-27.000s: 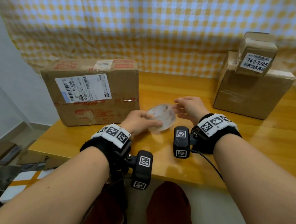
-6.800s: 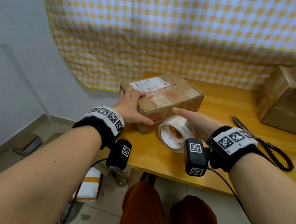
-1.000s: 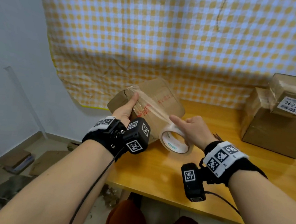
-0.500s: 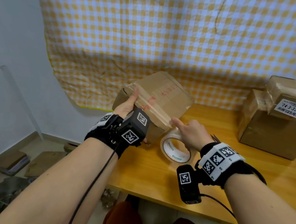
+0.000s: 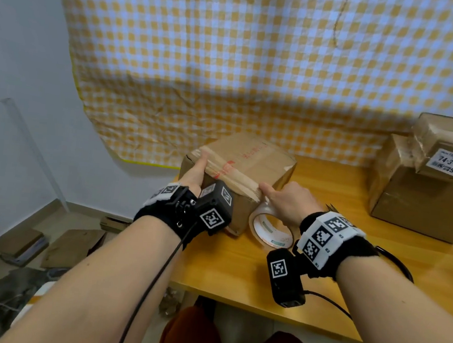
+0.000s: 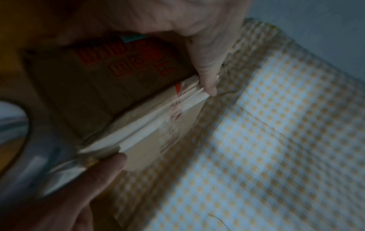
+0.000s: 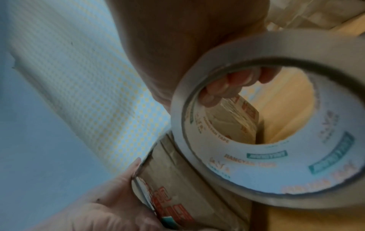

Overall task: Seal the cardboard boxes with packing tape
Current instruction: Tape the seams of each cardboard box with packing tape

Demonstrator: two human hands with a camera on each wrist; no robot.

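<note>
Box (image 5: 250, 171) tilted at surface (image 5: 238, 269) edge, left hand (image 5: 196, 172) gripping its corner, right hand (image 5: 288, 202) curled round roll (image 5: 269, 228): tape may wrinkle or box slip if pull jerks

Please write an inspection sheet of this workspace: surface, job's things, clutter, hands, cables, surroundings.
Surface: wooden table.
Job's things: cardboard box tilted, tape strip across it; tape roll beside it; two stacked boxes at right.
Clutter: nothing seen on the table.
Hands: left hand holds the box, thumb on the tape; right hand grips the roll.
Cables: black cable from the left wrist camera.
Surroundings: checked cloth on the wall; cardboard scraps on the floor.
</note>
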